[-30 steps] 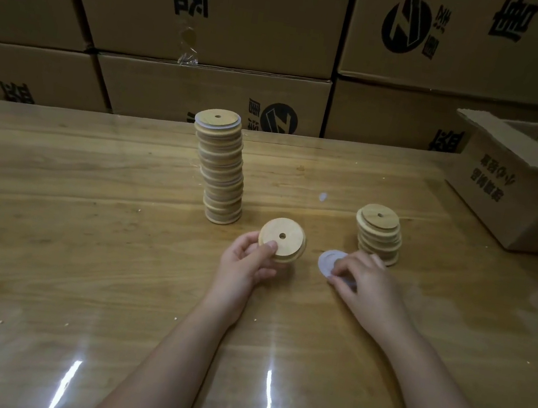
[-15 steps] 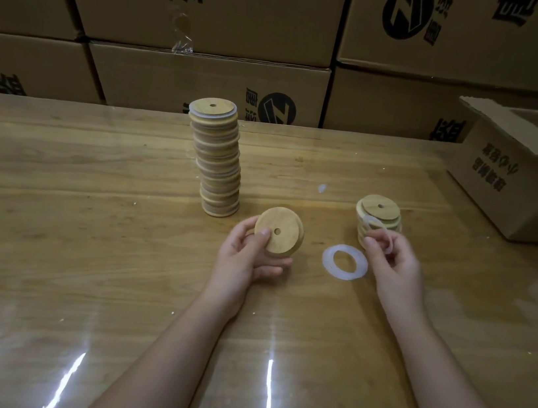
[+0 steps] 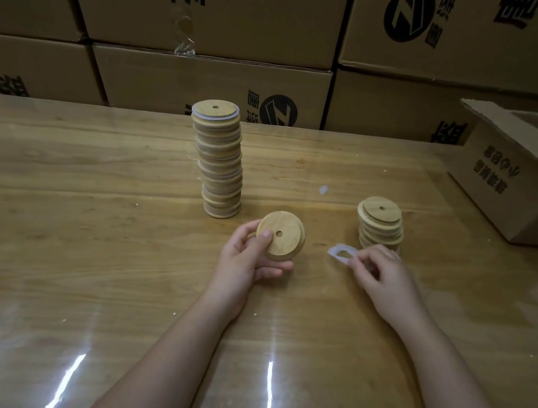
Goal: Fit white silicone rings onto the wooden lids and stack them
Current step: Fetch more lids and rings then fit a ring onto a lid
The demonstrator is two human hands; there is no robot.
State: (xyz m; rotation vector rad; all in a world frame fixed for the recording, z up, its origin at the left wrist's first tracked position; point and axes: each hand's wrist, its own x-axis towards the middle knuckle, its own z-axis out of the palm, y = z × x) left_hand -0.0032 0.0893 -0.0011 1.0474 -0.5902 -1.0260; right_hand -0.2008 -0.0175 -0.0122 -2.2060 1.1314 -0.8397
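My left hand (image 3: 246,259) holds a round wooden lid (image 3: 282,235) with a small centre hole, tilted up off the table. My right hand (image 3: 385,279) pinches a white silicone ring (image 3: 340,252) by its right edge, lifted just off the wooden table (image 3: 86,212), a short way right of the lid. A tall stack of ringed lids (image 3: 220,159) stands behind my left hand, leaning slightly. Behind my right hand sits a short stack of wooden lids (image 3: 380,224).
An open cardboard box (image 3: 519,183) sits on the table's right side. A wall of large printed cartons (image 3: 217,23) runs along the far edge. A small white scrap (image 3: 323,189) lies between the two stacks. The tabletop is glossy with glare streaks near me.
My right hand moved from the short stack back to the ring lying flat on the table and picked it up by its edge. My left hand kept the lid, nearly still.
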